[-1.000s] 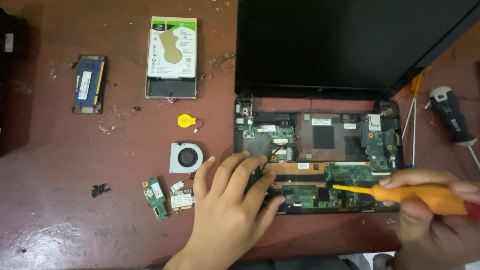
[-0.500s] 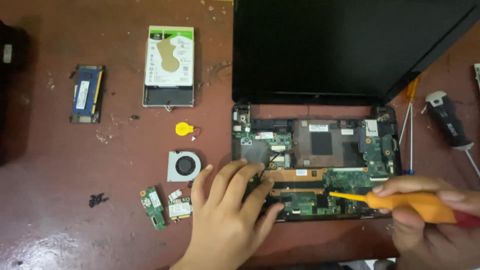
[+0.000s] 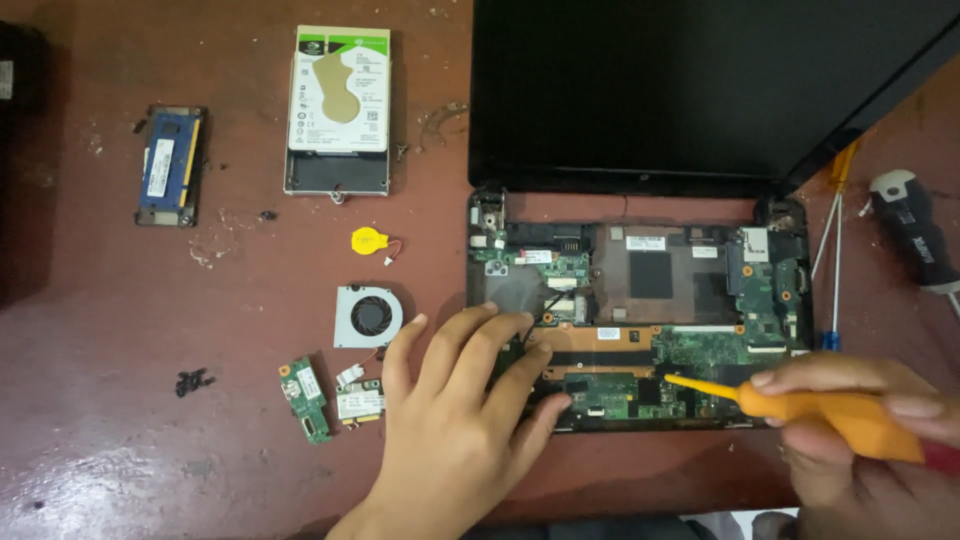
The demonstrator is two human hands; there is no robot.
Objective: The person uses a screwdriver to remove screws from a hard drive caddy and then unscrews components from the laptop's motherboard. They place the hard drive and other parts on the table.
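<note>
Left hand: I see it reaching up from the lower edge, palm down, fingers spread flat on the front left part of the opened laptop, gripping nothing. Right hand: entering low right, closed around an orange screwdriver, tip on the green circuit board. Laptop lies on the brown table, lid open, insides bared.
</note>
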